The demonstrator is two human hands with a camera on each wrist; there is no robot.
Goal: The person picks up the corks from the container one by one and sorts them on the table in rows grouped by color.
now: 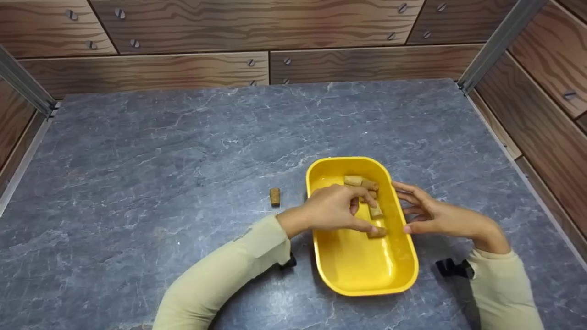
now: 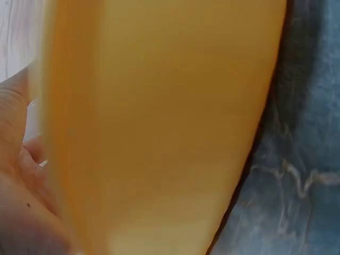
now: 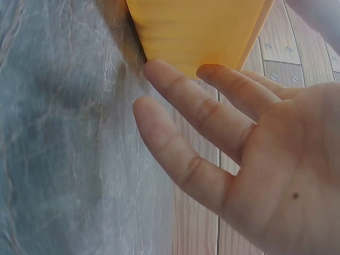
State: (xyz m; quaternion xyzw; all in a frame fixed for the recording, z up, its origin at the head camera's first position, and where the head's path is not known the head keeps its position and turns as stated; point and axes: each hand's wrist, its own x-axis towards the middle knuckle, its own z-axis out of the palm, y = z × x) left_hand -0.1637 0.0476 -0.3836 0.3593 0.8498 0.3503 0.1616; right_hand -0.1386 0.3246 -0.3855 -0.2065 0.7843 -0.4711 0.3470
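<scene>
A yellow plastic tub [image 1: 348, 270] stands on the tabletop with several tapered corks in it. My left hand [image 1: 332, 208] reaches over its left wall, thumb and index finger spread apart. The thumb tip is right at the nearest cork [image 1: 378, 232], and the index fingertip is close to another cork [image 1: 376, 211]. A light cork [image 1: 352, 180] lies toward the tub's far end. Outside the right wall, my right hand [image 1: 435, 217] has its fingers extended along the tub, thumb at the rim. In the left wrist view, the tub's wall [image 2: 170, 122] hides most of the left hand.
One darker cork [image 1: 274, 197] stands outside the tub, to its left, near the left wrist. The grey marbled tabletop [image 1: 174, 151] is bordered by wood-patterned panels [image 1: 257, 27] at the back and sides.
</scene>
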